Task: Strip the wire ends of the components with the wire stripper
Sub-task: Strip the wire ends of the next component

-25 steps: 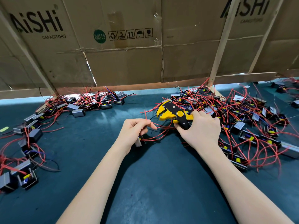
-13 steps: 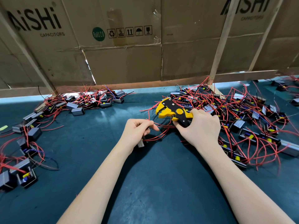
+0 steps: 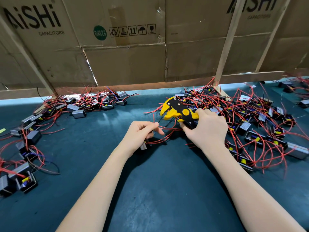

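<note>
Dark teal table [image 3: 150, 198], cardboard wall [image 3: 125, 64], pale wooden battens [image 3: 225, 47]

**Bench surroundings**

The dark teal bench [image 3: 158, 190] is backed along its far edge by flattened cardboard boxes [image 3: 125, 52], printed "AiSHi CAPACITORS". Pale wooden slats [image 3: 229, 41] are leaned across the cardboard. A yellow-green scrap [image 3: 2, 130] is seen at the bench's left edge.

One wire stripper [image 3: 179, 112], two hands [image 3: 140, 133].
</note>
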Demonstrator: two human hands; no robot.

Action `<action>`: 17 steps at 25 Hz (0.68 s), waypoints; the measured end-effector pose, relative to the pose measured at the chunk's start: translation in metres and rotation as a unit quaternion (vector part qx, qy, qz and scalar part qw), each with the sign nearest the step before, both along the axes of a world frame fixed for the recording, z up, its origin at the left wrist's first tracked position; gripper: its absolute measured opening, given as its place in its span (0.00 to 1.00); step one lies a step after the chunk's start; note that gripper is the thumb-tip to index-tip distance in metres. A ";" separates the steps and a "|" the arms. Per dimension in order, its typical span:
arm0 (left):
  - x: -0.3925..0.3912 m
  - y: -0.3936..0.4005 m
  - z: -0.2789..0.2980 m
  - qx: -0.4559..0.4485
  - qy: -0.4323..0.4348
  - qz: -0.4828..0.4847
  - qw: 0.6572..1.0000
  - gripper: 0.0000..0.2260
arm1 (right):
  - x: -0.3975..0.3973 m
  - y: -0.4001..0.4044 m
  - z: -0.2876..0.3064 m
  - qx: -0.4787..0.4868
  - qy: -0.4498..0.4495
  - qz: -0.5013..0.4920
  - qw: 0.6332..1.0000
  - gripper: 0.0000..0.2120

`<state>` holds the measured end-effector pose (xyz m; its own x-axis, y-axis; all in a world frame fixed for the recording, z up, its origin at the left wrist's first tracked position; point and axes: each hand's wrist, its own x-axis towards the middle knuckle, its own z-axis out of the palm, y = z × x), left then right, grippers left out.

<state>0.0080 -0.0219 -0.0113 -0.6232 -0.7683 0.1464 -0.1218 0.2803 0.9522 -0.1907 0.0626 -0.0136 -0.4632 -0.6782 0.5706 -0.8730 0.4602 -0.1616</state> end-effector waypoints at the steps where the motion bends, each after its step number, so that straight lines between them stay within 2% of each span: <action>1: 0.001 0.000 0.000 -0.011 -0.009 -0.016 1.000 0.18 | -0.002 0.000 0.000 -0.013 0.002 0.000 1.000 0.26; 7: 0.002 0.001 0.001 -0.028 -0.052 -0.110 0.992 0.20 | -0.009 0.001 -0.005 -0.001 -0.011 -0.004 1.000 0.28; 12: 0.003 -0.003 0.003 -0.040 -0.092 -0.116 0.988 0.21 | -0.008 0.002 -0.003 -0.007 0.015 0.081 0.997 0.27; 17: 0.009 -0.006 0.005 -0.055 -0.136 -0.115 0.982 0.22 | -0.010 0.006 0.002 -0.015 0.016 0.120 0.993 0.25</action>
